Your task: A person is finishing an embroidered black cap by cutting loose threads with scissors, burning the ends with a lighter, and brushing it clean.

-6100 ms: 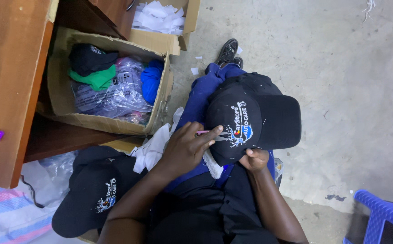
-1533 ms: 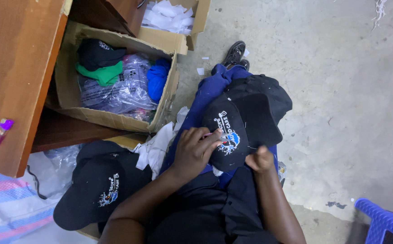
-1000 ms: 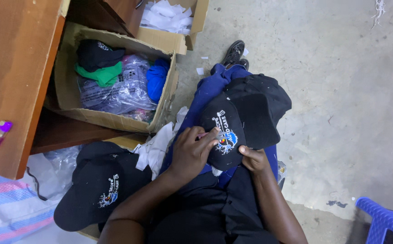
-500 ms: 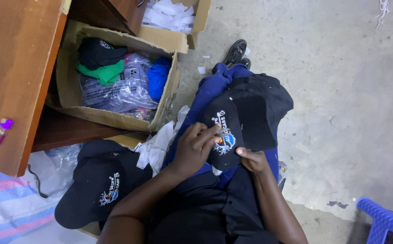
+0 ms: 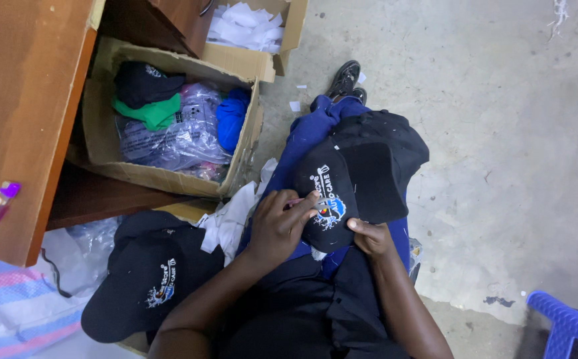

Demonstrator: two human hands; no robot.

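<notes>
A black cap [image 5: 352, 183] with a blue and white embroidered emblem lies on my lap, over blue trousers. My left hand [image 5: 279, 225] pinches a small pink tool [image 5: 297, 201] whose tip touches the emblem. My right hand [image 5: 370, 237] grips the cap's lower edge just below the emblem. More black fabric [image 5: 385, 133] sits behind the cap on my knee.
A second black cap [image 5: 146, 282] with the same emblem lies at the lower left. An open cardboard box [image 5: 239, 176] holds bagged and coloured caps beside a wooden desk [image 5: 23, 113]. White scraps [image 5: 232, 219] lie by my leg. A blue plastic chair [image 5: 568, 326] is at the lower right.
The cap has been turned and drawn lower on my lap, its emblem now facing left. My right hand slid in under the emblem. My left hand stays on the emblem with the tool.
</notes>
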